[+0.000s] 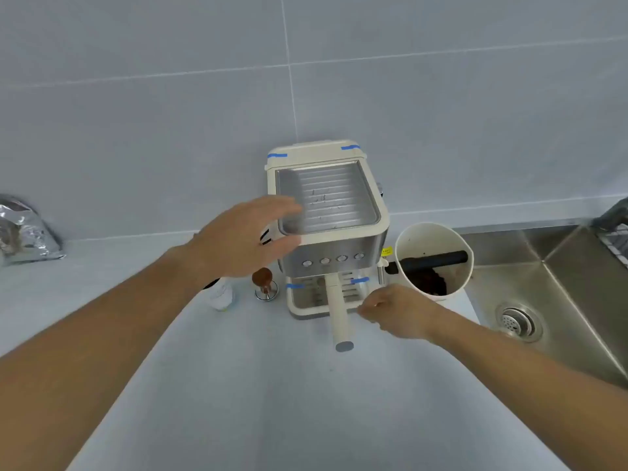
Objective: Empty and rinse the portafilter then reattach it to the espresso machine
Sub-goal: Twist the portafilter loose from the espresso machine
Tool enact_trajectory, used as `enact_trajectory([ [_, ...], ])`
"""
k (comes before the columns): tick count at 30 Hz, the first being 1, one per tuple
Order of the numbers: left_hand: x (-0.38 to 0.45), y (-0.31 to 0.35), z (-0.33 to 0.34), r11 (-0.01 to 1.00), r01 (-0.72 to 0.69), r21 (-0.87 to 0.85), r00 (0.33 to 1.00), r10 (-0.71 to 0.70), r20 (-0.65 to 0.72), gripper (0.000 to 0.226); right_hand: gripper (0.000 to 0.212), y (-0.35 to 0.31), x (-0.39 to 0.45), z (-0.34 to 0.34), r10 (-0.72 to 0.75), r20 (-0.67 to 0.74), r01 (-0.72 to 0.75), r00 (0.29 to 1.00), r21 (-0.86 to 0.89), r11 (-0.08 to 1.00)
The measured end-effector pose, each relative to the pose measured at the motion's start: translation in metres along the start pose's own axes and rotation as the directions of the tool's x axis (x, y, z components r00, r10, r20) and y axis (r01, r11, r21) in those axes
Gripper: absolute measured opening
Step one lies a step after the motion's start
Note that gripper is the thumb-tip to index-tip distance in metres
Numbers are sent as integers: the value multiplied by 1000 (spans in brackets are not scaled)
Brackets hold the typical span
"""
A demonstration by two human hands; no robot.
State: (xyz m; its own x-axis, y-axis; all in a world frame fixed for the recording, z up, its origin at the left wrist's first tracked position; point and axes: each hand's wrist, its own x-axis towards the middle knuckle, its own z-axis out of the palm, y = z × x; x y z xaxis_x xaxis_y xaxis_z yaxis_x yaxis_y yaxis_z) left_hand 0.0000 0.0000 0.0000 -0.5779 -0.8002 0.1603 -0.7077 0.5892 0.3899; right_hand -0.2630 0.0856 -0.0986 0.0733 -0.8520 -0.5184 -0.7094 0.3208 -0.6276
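Observation:
A cream and steel espresso machine stands against the wall. Its portafilter is locked in under the front, and the long cream handle points toward me over the drip tray. My left hand hovers open at the machine's top left corner, fingers spread, close to the casing. My right hand sits low just right of the handle, fingers loosely curled, holding nothing and apart from the handle. The portafilter's basket is hidden under the machine.
A white knock box with a black bar and dark grounds stands right of the machine. A steel sink with a drain lies at the right. A wooden-topped tamper and a small white cup sit left of the machine. A foil bag lies far left.

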Motion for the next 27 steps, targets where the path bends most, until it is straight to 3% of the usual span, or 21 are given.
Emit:
enact_trajectory([
  [5,17,3,17,992,-58,115,998,54,42,63,22,-3,10,31,89,39,-98,995,387,917],
  [10,19,-10,36,964,-120,236,991,102,86,72,17,-8,21,64,139,-45,-93,989,544,834],
  [14,18,-18,47,946,-141,293,990,134,45,69,23,-12,25,80,170,-9,-104,985,761,640],
  [20,19,-21,53,945,-151,289,988,149,28,69,20,-14,28,99,167,-101,2,981,860,510],
  [23,18,-18,56,950,-154,271,986,166,-23,66,26,-15,28,108,171,-226,99,959,833,544],
  [27,18,-17,55,949,-152,275,985,170,-41,66,31,-19,28,113,189,-281,136,941,825,548],
])
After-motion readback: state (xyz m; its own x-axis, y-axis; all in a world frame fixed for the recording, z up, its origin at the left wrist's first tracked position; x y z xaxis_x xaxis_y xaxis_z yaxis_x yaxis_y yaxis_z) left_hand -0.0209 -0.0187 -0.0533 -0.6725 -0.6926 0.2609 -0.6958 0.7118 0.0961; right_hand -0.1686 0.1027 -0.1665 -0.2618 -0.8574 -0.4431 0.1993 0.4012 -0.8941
